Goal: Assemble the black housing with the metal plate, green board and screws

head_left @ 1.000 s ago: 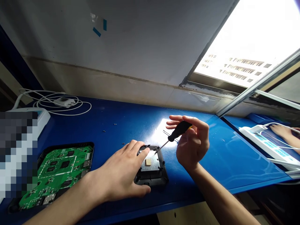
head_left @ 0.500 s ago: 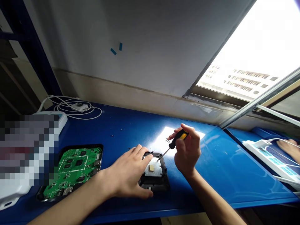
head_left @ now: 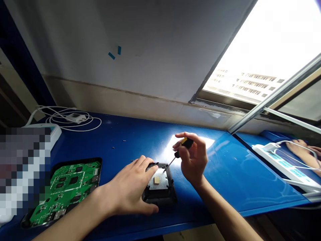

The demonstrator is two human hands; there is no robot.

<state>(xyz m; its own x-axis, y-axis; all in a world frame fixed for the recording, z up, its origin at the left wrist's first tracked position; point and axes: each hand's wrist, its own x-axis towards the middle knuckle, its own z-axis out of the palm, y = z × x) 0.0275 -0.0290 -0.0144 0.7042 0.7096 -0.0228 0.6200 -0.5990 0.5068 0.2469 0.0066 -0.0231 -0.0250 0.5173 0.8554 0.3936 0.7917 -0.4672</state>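
My left hand spans the left side of a small black plastic housing, thumb at its near edge and fingers at its far edge, gripping it on the blue table. Inside the housing lies a silver metal plate with a small tan pad on it. My right hand is closed around a black and yellow screwdriver, held at a slant. Its tip meets the plate's far right corner, where a small dark screw seems to stand; the detail is too small to be sure.
A green circuit board in a black case lies left of my left hand. Small screws are scattered behind. A white cable coils at the back left. Right, beyond a metal frame, are a power strip and another person's hand.
The view has shifted slightly, moving the scene left. The screwdriver's handle has turned within my right fingers, its tip still at the same corner. My left hand keeps its hold on the housing.
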